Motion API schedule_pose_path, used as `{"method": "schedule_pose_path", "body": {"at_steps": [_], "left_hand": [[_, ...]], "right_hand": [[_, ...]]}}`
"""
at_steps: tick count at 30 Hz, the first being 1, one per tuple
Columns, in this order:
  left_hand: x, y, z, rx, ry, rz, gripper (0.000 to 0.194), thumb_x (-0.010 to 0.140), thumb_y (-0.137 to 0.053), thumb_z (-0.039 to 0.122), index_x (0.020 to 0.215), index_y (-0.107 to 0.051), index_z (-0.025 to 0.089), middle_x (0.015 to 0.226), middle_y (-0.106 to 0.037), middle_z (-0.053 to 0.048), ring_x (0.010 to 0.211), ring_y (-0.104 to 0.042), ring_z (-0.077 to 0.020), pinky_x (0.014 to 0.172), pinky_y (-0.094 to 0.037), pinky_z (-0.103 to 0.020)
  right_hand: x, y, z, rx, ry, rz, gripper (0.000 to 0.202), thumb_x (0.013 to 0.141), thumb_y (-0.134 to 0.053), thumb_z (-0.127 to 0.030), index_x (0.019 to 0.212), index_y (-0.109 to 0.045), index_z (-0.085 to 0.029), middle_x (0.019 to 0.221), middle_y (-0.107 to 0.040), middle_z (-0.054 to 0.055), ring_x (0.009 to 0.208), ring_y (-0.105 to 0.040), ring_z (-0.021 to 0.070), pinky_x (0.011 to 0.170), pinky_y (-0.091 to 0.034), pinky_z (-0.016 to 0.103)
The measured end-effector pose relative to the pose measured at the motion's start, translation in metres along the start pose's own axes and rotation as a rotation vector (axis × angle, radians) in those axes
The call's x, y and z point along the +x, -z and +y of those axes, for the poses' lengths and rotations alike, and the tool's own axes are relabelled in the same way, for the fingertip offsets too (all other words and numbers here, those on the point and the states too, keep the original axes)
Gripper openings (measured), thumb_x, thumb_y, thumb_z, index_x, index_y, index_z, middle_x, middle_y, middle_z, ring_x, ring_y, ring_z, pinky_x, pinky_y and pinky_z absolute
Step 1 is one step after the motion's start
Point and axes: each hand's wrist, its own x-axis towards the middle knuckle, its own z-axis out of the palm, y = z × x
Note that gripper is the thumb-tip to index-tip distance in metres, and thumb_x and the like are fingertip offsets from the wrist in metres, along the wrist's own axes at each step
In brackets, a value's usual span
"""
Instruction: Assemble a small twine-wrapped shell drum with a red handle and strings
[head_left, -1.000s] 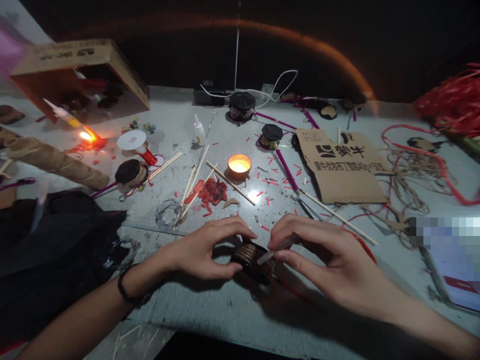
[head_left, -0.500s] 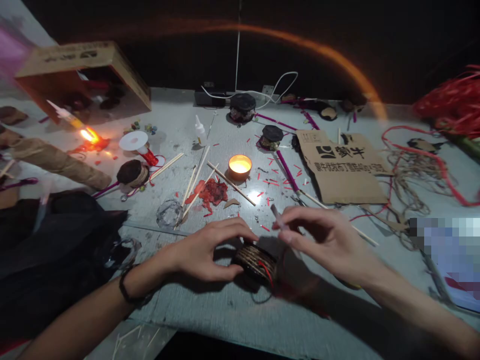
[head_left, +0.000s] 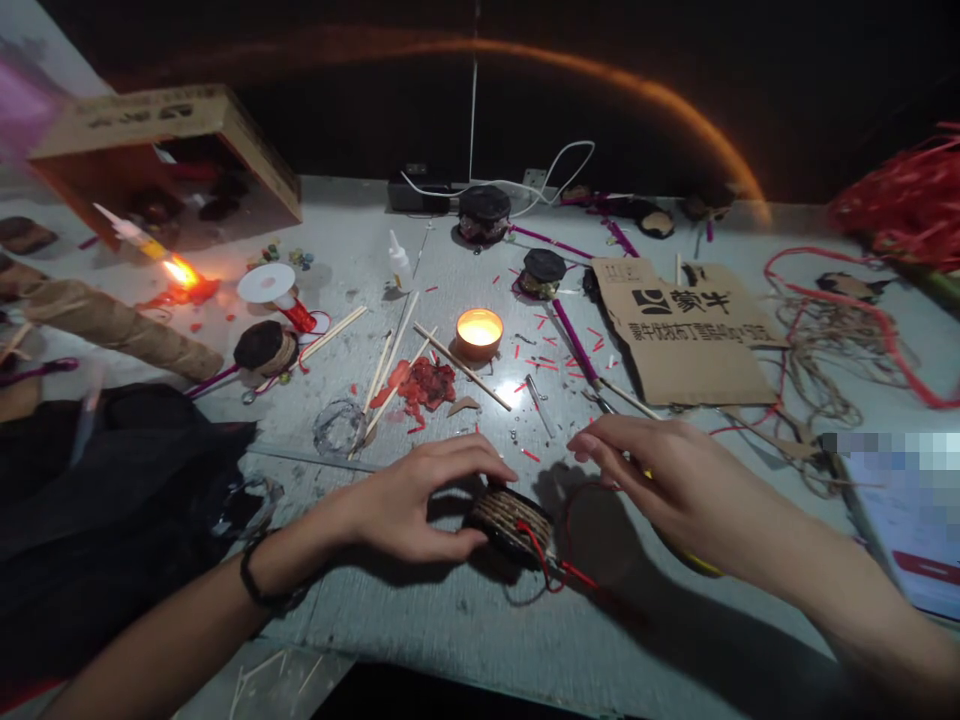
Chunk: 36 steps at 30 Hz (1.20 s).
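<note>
My left hand (head_left: 420,500) grips a small round drum (head_left: 514,525) wound with brown cord, with dark faces, between thumb and fingers on the table. A red string (head_left: 536,545) is tied at its side and trails right. My right hand (head_left: 637,465) is closed, with thumb and fingers together, above a yellow-handled tool (head_left: 696,564) that it partly covers. Whether the fingers grip that tool is hidden. A thin grey tube (head_left: 540,407) lies on the table just beyond the right fingertips.
A lit candle (head_left: 478,335) burns mid-table, near melted red wax (head_left: 424,385) and wooden sticks (head_left: 465,368). Another flame (head_left: 180,270) glows at left. Flattened cardboard (head_left: 690,350) and tangled twine (head_left: 817,360) lie right. Glue bottle (head_left: 399,260), open box (head_left: 262,165) and other drums (head_left: 484,215) stand behind.
My right hand has let go of the thin tube, which now lies on the table, and has shifted slightly right over the yellow-handled tool. My left hand and the drum have stayed put.
</note>
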Motion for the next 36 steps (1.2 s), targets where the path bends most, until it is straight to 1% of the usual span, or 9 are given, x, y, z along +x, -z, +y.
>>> {"method": "schedule_pose_path", "body": {"at_steps": [4,7,11,13,16,20,22,29,36], "left_hand": [[0.001,-0.001,0.0,-0.004,-0.004,0.009,0.048,0.087,-0.077,0.021,0.134,-0.065,0.024,0.118,-0.072,-0.012,0.108,-0.069,-0.0266,0.096,-0.059,-0.045],[0.001,0.0,0.0,-0.001,-0.001,0.007,0.049,0.086,-0.077,0.019,0.134,-0.065,0.022,0.117,-0.071,-0.011,0.108,-0.069,-0.026,0.096,-0.059,-0.043],[0.001,0.0,0.002,0.008,0.01,-0.007,0.051,0.086,-0.076,0.018,0.135,-0.065,0.022,0.119,-0.071,-0.011,0.108,-0.07,-0.0257,0.097,-0.059,-0.042],[0.0,0.0,0.002,0.007,0.008,-0.002,0.05,0.086,-0.077,0.019,0.135,-0.065,0.023,0.118,-0.071,-0.011,0.107,-0.07,-0.0258,0.096,-0.059,-0.042],[0.0,0.0,0.0,-0.005,0.007,0.006,0.051,0.086,-0.079,0.021,0.135,-0.065,0.024,0.118,-0.072,-0.011,0.107,-0.07,-0.0262,0.095,-0.06,-0.042],[0.0,-0.001,-0.003,-0.033,0.008,0.003,0.051,0.088,-0.08,0.024,0.137,-0.065,0.024,0.119,-0.072,-0.012,0.108,-0.07,-0.0267,0.095,-0.06,-0.043],[0.0,0.0,-0.004,-0.035,0.012,-0.003,0.05,0.089,-0.08,0.024,0.137,-0.066,0.023,0.119,-0.072,-0.012,0.107,-0.07,-0.0267,0.096,-0.06,-0.043],[-0.001,0.0,-0.005,-0.047,0.013,0.002,0.049,0.088,-0.082,0.024,0.135,-0.069,0.022,0.12,-0.071,-0.013,0.112,-0.071,-0.0273,0.099,-0.06,-0.043],[-0.002,0.0,-0.003,-0.032,0.009,-0.006,0.048,0.086,-0.081,0.021,0.133,-0.07,0.022,0.121,-0.07,-0.012,0.112,-0.071,-0.0269,0.1,-0.06,-0.042]], "right_hand": [[0.024,-0.017,0.004,-0.079,-0.092,0.075,0.035,0.108,-0.05,-0.047,0.102,-0.071,-0.02,0.092,-0.077,0.012,0.075,-0.067,0.0253,0.069,-0.043,0.039],[0.055,-0.032,0.016,-0.111,-0.157,0.107,0.028,0.099,-0.063,-0.043,0.097,-0.07,-0.016,0.091,-0.076,0.017,0.076,-0.068,0.029,0.066,-0.041,0.039],[0.073,-0.034,0.026,-0.028,-0.16,0.065,0.016,0.095,-0.063,-0.03,0.083,-0.067,-0.02,0.078,-0.075,0.013,0.067,-0.066,0.0256,0.061,-0.04,0.037],[0.068,-0.027,0.024,0.047,-0.147,0.039,0.015,0.094,-0.063,-0.029,0.081,-0.067,-0.021,0.072,-0.074,0.01,0.063,-0.065,0.0234,0.06,-0.042,0.037],[0.048,-0.012,0.009,0.25,-0.094,-0.018,0.017,0.098,-0.06,-0.037,0.092,-0.067,-0.022,0.074,-0.074,0.004,0.066,-0.07,0.0203,0.06,-0.053,0.034],[0.021,-0.003,-0.018,0.906,-0.068,-0.116,0.015,0.098,-0.07,-0.038,0.094,-0.067,-0.023,0.082,-0.078,0.003,0.073,-0.077,0.018,0.068,-0.064,0.031],[0.012,-0.005,-0.029,1.066,-0.089,-0.162,0.013,0.095,-0.077,-0.034,0.094,-0.069,-0.023,0.084,-0.079,0.004,0.073,-0.078,0.0172,0.069,-0.064,0.03],[0.007,-0.019,-0.038,1.086,-0.087,-0.204,0.013,0.094,-0.081,-0.029,0.096,-0.07,-0.022,0.084,-0.079,0.002,0.072,-0.074,0.014,0.069,-0.06,0.025],[0.003,-0.018,-0.031,0.754,0.082,-0.13,0.006,0.104,-0.068,-0.024,0.102,-0.074,-0.023,0.099,-0.079,0.001,0.087,-0.073,0.0149,0.081,-0.059,0.028]]}}
